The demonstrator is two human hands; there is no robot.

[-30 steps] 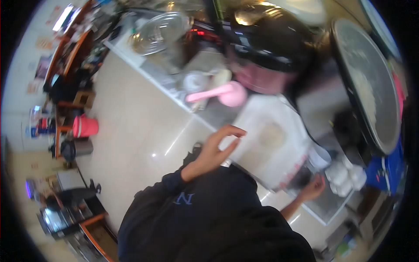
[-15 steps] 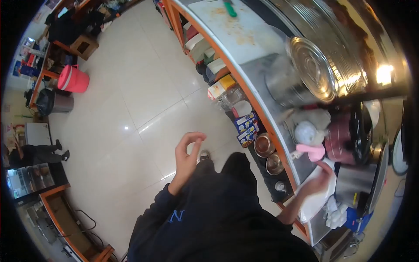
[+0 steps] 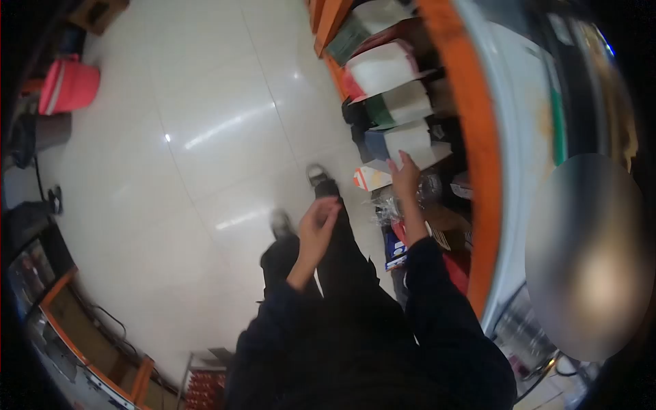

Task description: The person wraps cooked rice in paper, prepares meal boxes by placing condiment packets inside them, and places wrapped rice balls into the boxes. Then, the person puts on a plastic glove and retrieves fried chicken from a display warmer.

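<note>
My right hand (image 3: 406,176) reaches down to the shelf under the counter, its thumb and fingers apart and nothing seen in it. Just beyond its fingertips is the end of a white and blue packet (image 3: 406,142). Beside the hand, an orange and white carton (image 3: 372,178) sticks out from the shelf. Crinkled clear plastic (image 3: 386,208) lies just below it. Over my legs, my left hand (image 3: 318,229) is loosely curled, thumb close to the fingertips, with nothing visible in it.
The counter's orange edge (image 3: 471,137) runs along the right. Several more packets, including a red and white packet (image 3: 383,72), fill the shelf. A pink bucket (image 3: 70,85) stands far left. A blurred round patch (image 3: 588,260) covers the lower right.
My right hand has left the pink-handled object on the counter and moved to the shelf below. The view has shifted forward along the counter. My left hand stays curled.
</note>
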